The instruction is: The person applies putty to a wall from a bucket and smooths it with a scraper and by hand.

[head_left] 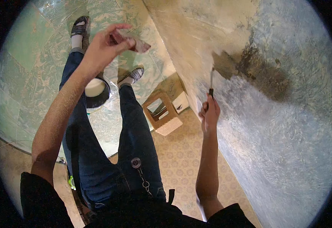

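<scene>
Plastic sheeting (29, 76) covers the patterned floor well to the left of the wall (287, 125), and the person stands on it in dark jeans and sandals. Left of the wall and raised above the legs, the left hand (103, 47) is curled shut around a flat scraper blade (137, 43) smeared with putty, the blade pointing toward the wall. Below that hand, between the person's feet and well apart from the wall, sits a round black bucket (97, 91) with pale filler inside. Nearer the wall, by its foot, stands a small tan woven stool (163, 114) on the tiled floor. The right hand (209, 114) is clamped around the dark handle of a thin putty knife (211, 81), whose blade stands upright with its tip touching the wall at the edge of a brown damp patch (257, 68). Rightward, the wall shows grey swirled skim strokes.
</scene>
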A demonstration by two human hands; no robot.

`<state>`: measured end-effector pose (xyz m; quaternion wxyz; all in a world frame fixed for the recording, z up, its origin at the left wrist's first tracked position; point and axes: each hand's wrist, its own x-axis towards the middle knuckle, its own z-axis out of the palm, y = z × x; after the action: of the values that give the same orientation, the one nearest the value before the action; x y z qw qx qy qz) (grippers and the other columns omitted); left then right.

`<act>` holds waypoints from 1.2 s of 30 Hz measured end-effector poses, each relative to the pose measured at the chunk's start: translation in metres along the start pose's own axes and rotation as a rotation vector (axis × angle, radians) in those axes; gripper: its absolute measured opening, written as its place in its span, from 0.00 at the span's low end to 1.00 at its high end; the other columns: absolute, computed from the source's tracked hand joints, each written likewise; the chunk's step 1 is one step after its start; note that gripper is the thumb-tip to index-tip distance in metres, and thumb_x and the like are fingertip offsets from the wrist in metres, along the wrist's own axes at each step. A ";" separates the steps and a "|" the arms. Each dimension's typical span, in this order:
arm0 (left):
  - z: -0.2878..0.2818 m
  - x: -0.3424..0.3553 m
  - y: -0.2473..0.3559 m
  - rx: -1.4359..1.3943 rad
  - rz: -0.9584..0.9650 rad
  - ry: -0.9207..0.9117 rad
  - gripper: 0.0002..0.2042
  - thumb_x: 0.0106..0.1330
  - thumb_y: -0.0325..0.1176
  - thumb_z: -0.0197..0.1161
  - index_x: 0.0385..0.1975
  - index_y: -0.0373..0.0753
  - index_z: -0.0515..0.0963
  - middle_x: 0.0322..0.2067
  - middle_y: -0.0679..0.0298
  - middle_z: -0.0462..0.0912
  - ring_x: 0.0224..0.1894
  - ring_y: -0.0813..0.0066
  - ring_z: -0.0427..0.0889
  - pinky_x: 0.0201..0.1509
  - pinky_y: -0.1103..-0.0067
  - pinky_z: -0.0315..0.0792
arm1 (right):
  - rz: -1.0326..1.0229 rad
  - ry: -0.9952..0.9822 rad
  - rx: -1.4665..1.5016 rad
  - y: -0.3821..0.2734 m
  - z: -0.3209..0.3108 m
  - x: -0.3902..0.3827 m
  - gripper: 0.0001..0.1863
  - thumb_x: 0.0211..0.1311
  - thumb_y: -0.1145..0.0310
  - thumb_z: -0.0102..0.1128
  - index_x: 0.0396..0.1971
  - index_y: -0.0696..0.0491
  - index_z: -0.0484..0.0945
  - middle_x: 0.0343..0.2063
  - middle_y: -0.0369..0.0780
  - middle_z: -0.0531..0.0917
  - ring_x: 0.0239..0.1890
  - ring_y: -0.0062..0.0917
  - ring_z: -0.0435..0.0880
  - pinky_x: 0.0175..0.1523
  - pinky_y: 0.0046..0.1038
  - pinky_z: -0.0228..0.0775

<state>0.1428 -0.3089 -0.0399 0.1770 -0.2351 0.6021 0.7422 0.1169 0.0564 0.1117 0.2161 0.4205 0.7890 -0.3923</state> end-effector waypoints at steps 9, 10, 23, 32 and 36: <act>0.037 -0.011 0.009 -0.141 -0.046 -0.059 0.21 0.64 0.29 0.66 0.56 0.37 0.72 0.31 0.67 0.81 0.33 0.83 0.77 0.40 0.84 0.72 | -0.038 -0.016 -0.011 0.008 -0.019 0.024 0.11 0.71 0.60 0.55 0.34 0.53 0.73 0.15 0.29 0.67 0.12 0.12 0.60 0.17 0.20 0.50; 0.028 -0.019 0.011 -0.194 -0.091 -0.033 0.21 0.64 0.30 0.66 0.56 0.37 0.72 0.30 0.67 0.81 0.33 0.83 0.77 0.40 0.84 0.72 | -0.033 -0.022 -0.003 0.014 -0.023 0.003 0.11 0.71 0.60 0.55 0.34 0.53 0.73 0.15 0.29 0.67 0.12 0.12 0.60 0.17 0.20 0.50; 0.022 -0.026 0.019 -0.282 -0.147 0.025 0.19 0.63 0.32 0.67 0.54 0.40 0.75 0.32 0.66 0.84 0.35 0.83 0.80 0.37 0.83 0.74 | -0.009 0.078 0.101 0.041 -0.032 -0.007 0.13 0.70 0.58 0.56 0.44 0.52 0.76 0.17 0.27 0.67 0.13 0.10 0.59 0.18 0.18 0.49; 0.054 -0.030 0.017 -0.320 -0.089 -0.019 0.20 0.66 0.32 0.65 0.57 0.40 0.73 0.39 0.61 0.84 0.42 0.76 0.83 0.43 0.79 0.77 | -0.136 -0.020 -0.164 0.047 -0.028 0.082 0.15 0.68 0.59 0.58 0.42 0.56 0.78 0.16 0.30 0.71 0.12 0.11 0.65 0.16 0.18 0.57; 0.042 -0.048 0.020 -0.368 -0.167 -0.007 0.19 0.66 0.31 0.65 0.56 0.39 0.73 0.38 0.61 0.85 0.41 0.76 0.83 0.41 0.79 0.77 | -0.102 0.146 0.031 0.079 -0.045 0.027 0.12 0.67 0.61 0.60 0.41 0.54 0.77 0.15 0.29 0.72 0.11 0.10 0.65 0.15 0.17 0.54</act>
<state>0.1663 -0.2712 0.0104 0.1939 -0.3103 0.4339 0.8233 0.1674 0.1326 0.0857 0.1309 0.4106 0.8169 -0.3833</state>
